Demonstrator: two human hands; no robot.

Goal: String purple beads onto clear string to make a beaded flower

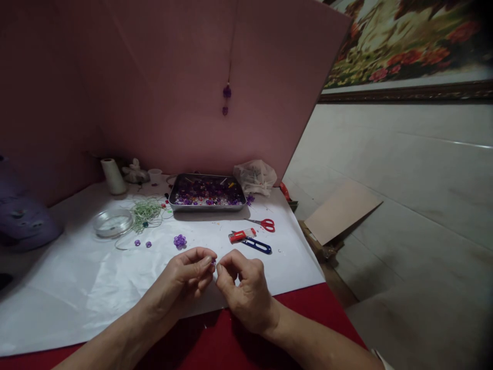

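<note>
Near the front of the white sheet, my left hand (185, 277) is closed in a pinch on small purple beads (213, 262), mostly covered by the fingertips. Just to the right, my right hand (248, 290) has thumb and forefinger pressed together. Whatever lies between those fingers is too small to make out. A purple beaded flower (179, 241) rests on the sheet beyond my left hand, with two loose purple beads (143, 243) to its left. Beyond my right hand lie a red and clear lighter (242, 235), blue thread snips (257, 245) and red-handled scissors (265, 224).
A metal tray (208, 207) of mixed beads stands at the back, beside a plastic bag (256, 177). Green cord (147, 213), a clear round dish (112, 223) and a white thread spool (113, 176) are at left. A purple beaded strand (227, 92) hangs against the pink board (173, 77).
</note>
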